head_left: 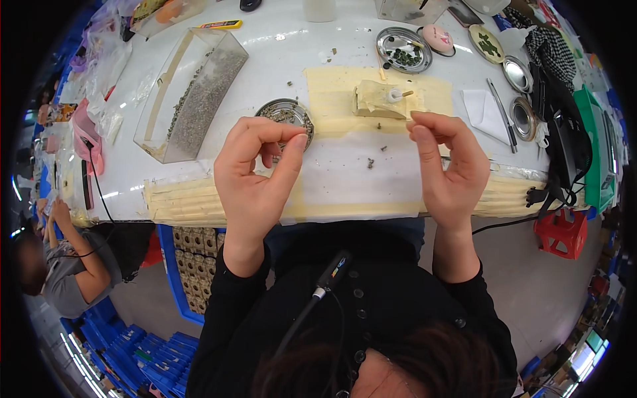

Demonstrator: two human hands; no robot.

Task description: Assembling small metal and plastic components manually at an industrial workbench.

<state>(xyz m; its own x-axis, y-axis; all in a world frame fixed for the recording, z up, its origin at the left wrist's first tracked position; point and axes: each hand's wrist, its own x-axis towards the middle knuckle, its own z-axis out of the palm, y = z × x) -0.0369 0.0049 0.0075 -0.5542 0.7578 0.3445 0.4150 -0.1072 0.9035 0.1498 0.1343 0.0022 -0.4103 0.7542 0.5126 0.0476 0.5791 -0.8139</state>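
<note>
My left hand is raised above the table's front part, thumb and index finger pinched together. Whatever they hold, if anything, is too small to name. Just behind those fingers sits a round metal tin with small greyish-green bits, partly covered by the hand. My right hand is also closed in a pinch, and its fingertips hide anything between them. Beyond its fingertips, near them, stands a block wrapped in cream tape, with a small white piece and a short stick on top. Several tiny dark bits lie between the hands.
At left is a clear box of small grey pieces. A metal dish with dark green bits lies at the back. Pens, a white cloth and round tins are at right. Another person sits far left.
</note>
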